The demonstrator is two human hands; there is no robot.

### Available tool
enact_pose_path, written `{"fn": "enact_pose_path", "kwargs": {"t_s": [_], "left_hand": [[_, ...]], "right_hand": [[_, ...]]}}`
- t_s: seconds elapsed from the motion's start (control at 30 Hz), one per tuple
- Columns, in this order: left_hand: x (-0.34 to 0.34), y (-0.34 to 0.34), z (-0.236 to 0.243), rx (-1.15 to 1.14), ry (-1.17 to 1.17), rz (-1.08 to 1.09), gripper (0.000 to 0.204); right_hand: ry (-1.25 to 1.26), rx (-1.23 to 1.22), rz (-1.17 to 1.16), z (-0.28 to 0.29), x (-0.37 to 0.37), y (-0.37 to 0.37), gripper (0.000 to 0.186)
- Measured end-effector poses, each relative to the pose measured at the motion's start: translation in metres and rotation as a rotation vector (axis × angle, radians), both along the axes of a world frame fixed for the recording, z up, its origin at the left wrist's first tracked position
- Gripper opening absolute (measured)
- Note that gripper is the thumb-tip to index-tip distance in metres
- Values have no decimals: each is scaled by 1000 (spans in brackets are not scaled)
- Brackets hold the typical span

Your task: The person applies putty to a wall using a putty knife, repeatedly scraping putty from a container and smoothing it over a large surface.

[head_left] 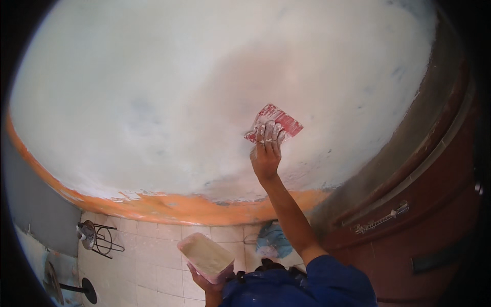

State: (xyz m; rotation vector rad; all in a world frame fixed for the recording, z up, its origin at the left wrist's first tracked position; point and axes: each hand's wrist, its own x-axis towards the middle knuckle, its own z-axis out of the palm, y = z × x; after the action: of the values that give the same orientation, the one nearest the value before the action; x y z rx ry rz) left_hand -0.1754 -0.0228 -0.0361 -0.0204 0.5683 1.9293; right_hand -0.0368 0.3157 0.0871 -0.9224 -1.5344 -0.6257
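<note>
My right hand (267,151) is stretched up to the wall, its fingers coated in white paste and closed on a red, flat plastic putty spreader (289,124). White smears cover much of the spreader, which lies against the whitish wall (169,92). Low in front of my body, my left hand (202,280) grips a pink rectangular tub (221,277) by its side and underside. Pale, creamy putty (207,255) fills much of the tub. Some left fingers are hidden beneath it.
Orange paint (174,207) shows along the wall's bottom, above a tiled floor (153,256). A stool with a dark metal frame (105,239) stands at the left. A blue bag-like bundle (273,239) lies by the wall. At right is a reddish-brown door (388,245) with a metal handle (383,217).
</note>
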Motion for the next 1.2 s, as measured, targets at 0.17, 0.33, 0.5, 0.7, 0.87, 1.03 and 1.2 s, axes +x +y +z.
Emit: {"fn": "enact_pose_path", "kwargs": {"t_s": [0.17, 0.33, 0.5, 0.7, 0.87, 1.03, 1.2], "left_hand": [[-34, 13, -7, -37, -12, -54, 66], [-52, 21, 4, -22, -62, -98, 68], [-58, 15, 17, 25, -51, -125, 68], [-62, -1, 20, 64, -54, -149, 67], [-50, -21, 46, 96, 13, -94, 66], [-59, -53, 45, 41, 92, -30, 61], [-64, -68, 16, 29, 390, -5, 59]], "right_hand": [[-55, -35, -80, -16, -3, 2, 53], [-31, 44, -118, -21, -5, 9, 52], [-77, -40, -125, -36, -10, -2, 50], [-97, -124, -79, -109, -18, -14, 55], [-126, -535, 66, -229, -2, -87, 57], [733, -1104, 193, -180, -4, -153, 40], [1677, -764, 1477, -160, 48, -152, 35]]}}
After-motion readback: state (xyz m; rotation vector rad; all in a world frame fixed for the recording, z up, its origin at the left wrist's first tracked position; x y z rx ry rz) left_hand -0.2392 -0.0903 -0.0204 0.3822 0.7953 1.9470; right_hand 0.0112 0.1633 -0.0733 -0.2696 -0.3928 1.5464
